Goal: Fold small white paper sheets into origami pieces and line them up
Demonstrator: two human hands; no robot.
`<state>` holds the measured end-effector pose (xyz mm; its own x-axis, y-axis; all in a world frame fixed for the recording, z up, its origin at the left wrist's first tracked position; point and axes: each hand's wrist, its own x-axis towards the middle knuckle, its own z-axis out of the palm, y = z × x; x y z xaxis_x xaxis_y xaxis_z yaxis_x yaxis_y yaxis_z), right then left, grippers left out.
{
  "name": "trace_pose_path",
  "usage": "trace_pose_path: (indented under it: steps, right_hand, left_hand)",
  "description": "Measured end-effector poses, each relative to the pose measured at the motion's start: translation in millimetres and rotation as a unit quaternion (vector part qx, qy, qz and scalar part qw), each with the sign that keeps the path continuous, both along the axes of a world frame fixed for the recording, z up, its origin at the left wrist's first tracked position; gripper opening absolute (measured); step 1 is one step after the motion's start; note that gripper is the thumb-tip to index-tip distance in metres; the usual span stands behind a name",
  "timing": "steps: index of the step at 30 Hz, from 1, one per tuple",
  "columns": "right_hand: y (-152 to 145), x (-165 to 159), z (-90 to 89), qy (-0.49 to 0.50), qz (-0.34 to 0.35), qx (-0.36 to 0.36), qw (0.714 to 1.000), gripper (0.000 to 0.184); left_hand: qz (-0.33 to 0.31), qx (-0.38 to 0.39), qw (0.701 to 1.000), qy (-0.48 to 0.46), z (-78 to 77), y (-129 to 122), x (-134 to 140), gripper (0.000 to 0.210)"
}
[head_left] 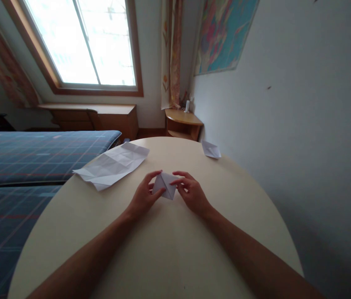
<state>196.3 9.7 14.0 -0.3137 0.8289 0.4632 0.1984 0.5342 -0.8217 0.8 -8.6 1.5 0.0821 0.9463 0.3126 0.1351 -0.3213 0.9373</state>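
Between my hands, just above or on the pale round table (175,249), is a small folded paper (166,185), white, with a diagonal crease or flap edge across its face. My left hand (144,194) grips its left side, the thumb on top and the fingers along the far edge. At the right, my right hand (193,194) has its fingertips on the paper's right edge, and the thumb is partly hidden. A creased, unfolded white sheet (115,164) lies beyond my left hand. Farther off at the right is another folded paper piece (211,150).
A bed with a blue plaid cover (38,155) stands left of the table. The white wall (303,124) runs close along the right. Beyond the table are a wooden desk (113,109) under the window and a corner shelf (184,117).
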Motion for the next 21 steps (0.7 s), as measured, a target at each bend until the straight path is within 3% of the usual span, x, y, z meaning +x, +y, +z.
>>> trace_pose_path:
  steps: [4,9,16,21]
  right_hand:
    - [0,-2,-4.9,0.048,0.006,-0.058,0.997,0.042]
    - [-2,-4,-6.4,0.047,0.075,-0.120,0.989,0.056]
    - [0,-3,-1.7,0.003,0.051,-0.113,0.992,0.026]
    - [-2,0,4.0,-0.052,0.035,-0.100,0.993,0.020]
  left_hand:
    - [0.001,-0.014,1.000,-0.013,2.6,-1,1,0.070]
    - [0.016,0.002,1.000,-0.023,8.4,-5,3,0.076]
    - [0.010,0.002,1.000,0.005,8.1,-7,4,0.068]
    - [0.053,0.008,0.998,0.031,6.9,-4,1,0.034]
